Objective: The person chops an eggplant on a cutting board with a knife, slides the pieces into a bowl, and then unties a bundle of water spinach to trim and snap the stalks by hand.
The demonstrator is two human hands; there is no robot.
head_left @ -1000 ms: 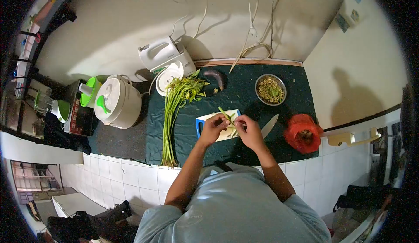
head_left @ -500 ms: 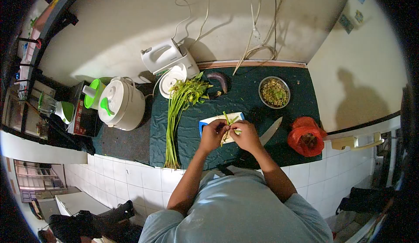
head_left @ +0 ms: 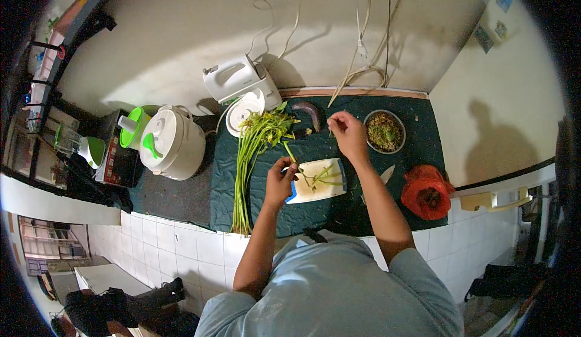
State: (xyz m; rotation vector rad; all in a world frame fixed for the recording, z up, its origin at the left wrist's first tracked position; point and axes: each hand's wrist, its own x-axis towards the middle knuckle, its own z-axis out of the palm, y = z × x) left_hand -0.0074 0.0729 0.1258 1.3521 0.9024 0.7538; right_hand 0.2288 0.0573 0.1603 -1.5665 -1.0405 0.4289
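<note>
My left hand is closed on a green stem by the left edge of the white cutting board, which has blue ends. Short pieces of green stem lie on the board. Raised beyond the board, my right hand has its fingertips pinched together; whatever is between them is too small to make out. Just right of that hand stands a metal bowl holding chopped greenish-brown food. A knife lies partly hidden under my right forearm. Left of my left hand rests a bundle of long leafy green stems.
At the back are an eggplant and a white hand mixer on a stand. A red plastic bag sits at the right end of the counter. A white rice cooker stands on the left.
My hands have parted from over the board. The right one moved up toward the bowl; the left one shifted left, keeping a green stem. Stem pieces now show on the board.
</note>
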